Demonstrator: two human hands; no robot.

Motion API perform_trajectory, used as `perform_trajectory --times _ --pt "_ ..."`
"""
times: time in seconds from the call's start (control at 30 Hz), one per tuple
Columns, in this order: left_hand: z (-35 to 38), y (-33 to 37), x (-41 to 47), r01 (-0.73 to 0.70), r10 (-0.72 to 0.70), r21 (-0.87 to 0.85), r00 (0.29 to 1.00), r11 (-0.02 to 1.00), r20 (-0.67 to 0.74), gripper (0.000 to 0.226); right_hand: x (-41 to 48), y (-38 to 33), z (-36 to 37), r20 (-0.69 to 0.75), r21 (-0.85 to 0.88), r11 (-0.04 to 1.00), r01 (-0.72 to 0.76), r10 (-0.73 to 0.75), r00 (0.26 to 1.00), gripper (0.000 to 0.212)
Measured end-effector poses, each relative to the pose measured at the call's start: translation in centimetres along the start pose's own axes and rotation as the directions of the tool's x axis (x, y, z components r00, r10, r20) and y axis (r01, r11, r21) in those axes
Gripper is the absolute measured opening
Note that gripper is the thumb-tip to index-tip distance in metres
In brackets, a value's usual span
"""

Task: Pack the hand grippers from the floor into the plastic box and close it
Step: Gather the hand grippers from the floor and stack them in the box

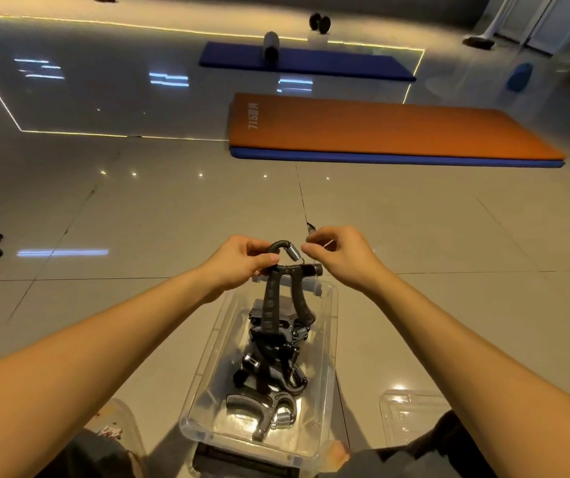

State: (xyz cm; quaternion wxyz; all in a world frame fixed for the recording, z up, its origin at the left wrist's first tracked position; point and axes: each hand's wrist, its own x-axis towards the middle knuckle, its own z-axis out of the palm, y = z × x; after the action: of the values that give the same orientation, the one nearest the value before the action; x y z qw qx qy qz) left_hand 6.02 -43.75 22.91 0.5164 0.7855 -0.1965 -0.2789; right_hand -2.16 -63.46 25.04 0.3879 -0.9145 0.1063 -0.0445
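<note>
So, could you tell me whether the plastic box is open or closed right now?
Open. The plastic box has no cover on, its hand grippers show from above, and the clear lid lies on the floor beside it.

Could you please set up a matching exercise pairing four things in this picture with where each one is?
Things:
1. black hand gripper with a steel spring
2. clear plastic box
3. clear plastic lid
4. orange exercise mat

Places:
A. lying on the floor tiles to the right of the box
B. on top of a blue mat, far ahead
C. on the floor between the forearms, open, with grippers inside
D. held in the left hand above the box's far end

Pairs: 1-D, 2-C, 3-A, 4-B
</note>
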Motion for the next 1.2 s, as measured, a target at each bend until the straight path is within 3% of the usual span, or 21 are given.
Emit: perform_trajectory --times 0.13,0.33,0.53,0.6,0.73,0.83,0.93,1.2 --pt "-0.7 0.3 0.0 -0.014 -0.001 0.100 0.989 0.995 0.145 0.025 -0.4 -0.6 0.5 0.152 0.126 0.992 -0.018 -0.001 0.988 0.017" --pt "-1.3 0.2 0.3 -0.028 -0.002 0.099 0.957 0.995 0.289 0.025 -0.4 0.0 0.6 0.284 0.235 0.955 -0.183 0.112 0.952 0.016" --pt "-0.5 -0.9 0.8 -0.027 0.009 0.097 0.982 0.995 0.187 0.021 -0.9 1.4 0.4 0.364 0.195 0.949 -0.247 0.164 0.917 0.022" --pt "-0.4 -1.4 0.3 -0.041 0.021 0.112 0.984 0.993 0.174 0.031 -1.4 2.1 0.3 0.334 0.215 0.929 -0.300 0.218 0.917 0.020" --pt "0.2 -3.0 -1.1 -0.176 0.112 0.259 0.963 0.950 0.244 0.077 -2.3 3.2 0.2 0.271 0.343 0.846 -0.408 0.326 0.906 0.016" --pt "1.0 -4.4 -1.9 -0.307 0.241 0.521 0.951 0.796 0.193 0.101 -3.0 3.4 0.1 0.256 0.401 0.802 -0.443 0.366 0.895 0.020" --pt "1.1 -5.1 -2.3 -0.346 0.328 0.591 0.934 0.729 0.142 0.094 -3.9 3.2 0.1 0.288 0.419 0.781 -0.463 0.369 0.883 0.023" --pt "1.4 -7.7 -4.0 -0.367 0.265 0.435 0.923 0.822 0.277 0.072 -6.6 3.8 0.6 0.497 0.217 0.837 -0.502 0.348 0.795 0.023"
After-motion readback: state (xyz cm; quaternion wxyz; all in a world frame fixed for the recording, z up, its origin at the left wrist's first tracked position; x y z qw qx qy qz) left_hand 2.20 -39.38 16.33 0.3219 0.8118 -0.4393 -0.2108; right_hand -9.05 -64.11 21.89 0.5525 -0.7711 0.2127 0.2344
